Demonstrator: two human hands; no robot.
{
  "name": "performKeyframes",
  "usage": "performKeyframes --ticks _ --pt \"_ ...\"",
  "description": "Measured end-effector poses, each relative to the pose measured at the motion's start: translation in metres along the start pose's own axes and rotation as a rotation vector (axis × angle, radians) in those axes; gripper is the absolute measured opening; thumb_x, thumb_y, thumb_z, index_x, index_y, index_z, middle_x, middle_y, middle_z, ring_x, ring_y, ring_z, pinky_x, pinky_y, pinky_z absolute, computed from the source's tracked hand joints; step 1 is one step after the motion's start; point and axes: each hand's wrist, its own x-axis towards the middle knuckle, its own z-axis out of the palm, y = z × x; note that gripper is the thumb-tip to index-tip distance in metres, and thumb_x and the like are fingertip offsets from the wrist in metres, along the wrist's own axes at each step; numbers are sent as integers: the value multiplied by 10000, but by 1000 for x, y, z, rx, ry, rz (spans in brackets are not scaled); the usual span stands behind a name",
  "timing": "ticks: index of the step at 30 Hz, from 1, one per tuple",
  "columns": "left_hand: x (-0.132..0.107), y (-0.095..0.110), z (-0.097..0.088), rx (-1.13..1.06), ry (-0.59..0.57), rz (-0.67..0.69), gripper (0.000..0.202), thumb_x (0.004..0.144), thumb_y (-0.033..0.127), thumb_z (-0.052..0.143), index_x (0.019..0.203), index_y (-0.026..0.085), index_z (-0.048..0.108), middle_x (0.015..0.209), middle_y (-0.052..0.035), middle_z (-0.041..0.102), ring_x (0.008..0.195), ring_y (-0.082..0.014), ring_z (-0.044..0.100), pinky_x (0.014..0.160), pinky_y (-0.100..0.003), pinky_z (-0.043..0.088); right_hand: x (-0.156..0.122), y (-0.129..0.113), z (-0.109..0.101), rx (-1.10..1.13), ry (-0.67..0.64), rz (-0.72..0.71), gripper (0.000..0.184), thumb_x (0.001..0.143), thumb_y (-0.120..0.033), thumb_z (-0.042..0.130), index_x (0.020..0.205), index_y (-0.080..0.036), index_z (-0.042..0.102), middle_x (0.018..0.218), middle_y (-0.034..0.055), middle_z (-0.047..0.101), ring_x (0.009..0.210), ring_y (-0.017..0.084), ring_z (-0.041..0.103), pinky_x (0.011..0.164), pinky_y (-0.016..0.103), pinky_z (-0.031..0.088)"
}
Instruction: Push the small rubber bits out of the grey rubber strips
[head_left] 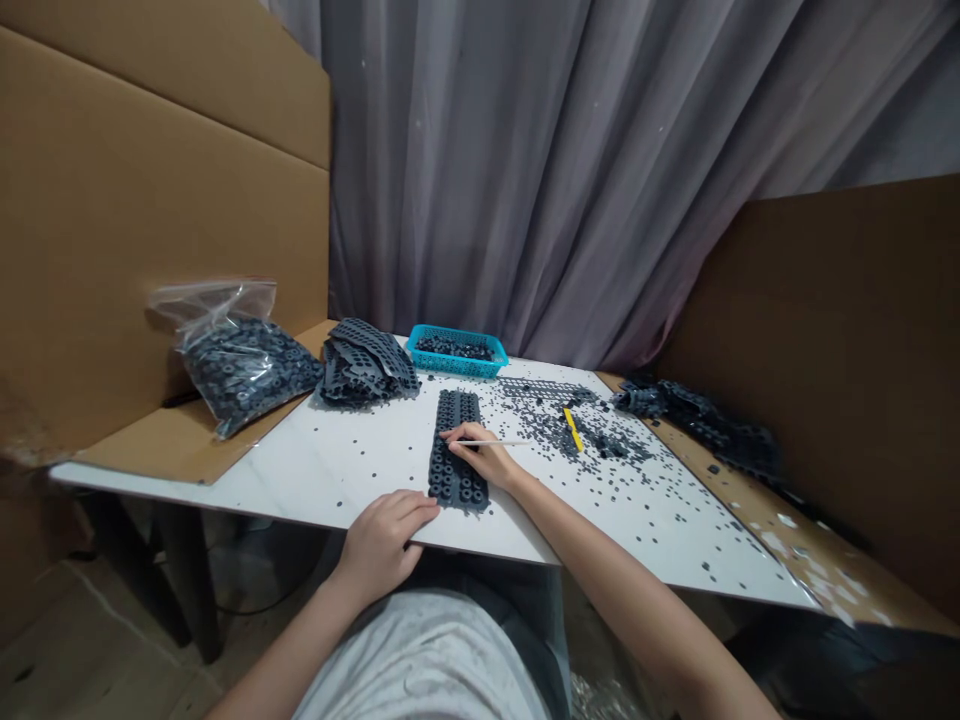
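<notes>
A dark rubber sheet with rows of ring-shaped pieces lies lengthwise near the front edge of the table. My right hand is over its middle, closed around a thin pale stick that lies almost level and points right. The stick's working tip is too small to make out. My left hand rests on the table's front edge, its fingers stretched out and the fingertips touching the sheet's near left corner.
Small black bits and a yellow strip lie scattered on the white table. A blue basket of dark pieces, stacked perforated sheets and a bag of rings stand behind. More dark sheets lie right; cardboard walls flank both sides.
</notes>
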Motion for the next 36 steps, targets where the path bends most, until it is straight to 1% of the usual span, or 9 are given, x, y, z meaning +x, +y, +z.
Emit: performKeyframes --ticks 11,14,16,18,21,24,27,33,36 --pt "0 1 0 1 2 -5 499 599 15 455 1024 206 634 1072 -30 672 990 -220 599 845 -379 499 10 0 -5 -197 -46 -69 91 897 -270 502 899 -226 581 1015 62 681 938 206 594 840 375 452" --pt "0 1 0 7 7 -6 502 598 18 458 1026 209 636 1070 -35 673 994 -219 600 849 -379 500 14 4 -9 -217 14 -22 104 887 -294 515 890 -225 592 1000 59 683 940 207 596 838 374 454" --pt "0 1 0 6 8 -9 506 597 19 455 1028 213 637 1068 -37 674 994 -218 600 854 -377 498 14 6 -10 -168 76 31 143 880 -337 521 890 -215 596 987 63 687 905 206 614 814 373 467" --pt "0 1 0 2 8 -9 511 594 18 452 1028 214 637 1070 -36 673 996 -218 600 854 -375 496 12 5 -8 -61 90 60 191 871 -382 529 891 -202 592 993 73 689 890 203 633 796 370 482" --pt "0 0 0 3 4 -2 513 592 16 451 1030 211 633 1074 -33 673 993 -221 600 845 -376 498 6 1 -4 113 30 70 247 844 -437 561 861 -192 586 996 86 691 958 216 641 835 385 487" --pt "-1 0 1 2 0 -2 509 601 17 450 1036 213 627 1078 -28 672 997 -224 598 847 -377 494 3 0 -1 177 -8 78 275 827 -465 578 827 -189 585 966 91 695 997 227 636 861 399 482" --pt "-1 -1 1 -3 -2 -2 505 605 23 449 1038 213 627 1080 -25 671 1002 -226 595 850 -381 493 1 3 -1 116 -16 47 252 849 -440 559 833 -190 587 969 93 692 1001 225 633 855 394 480" --pt "0 0 1 10 1 2 501 603 23 446 1031 208 630 1077 -32 671 996 -222 597 849 -377 497 6 6 -4 -160 -35 -73 133 891 -331 516 899 -221 591 1008 70 686 941 210 613 834 378 468" --pt "0 0 1 6 -3 0 510 600 19 444 1037 211 626 1083 -27 670 1002 -223 594 853 -378 495 12 6 -5 -212 -14 -76 121 902 -298 494 912 -226 590 1005 65 682 935 206 606 829 365 465"
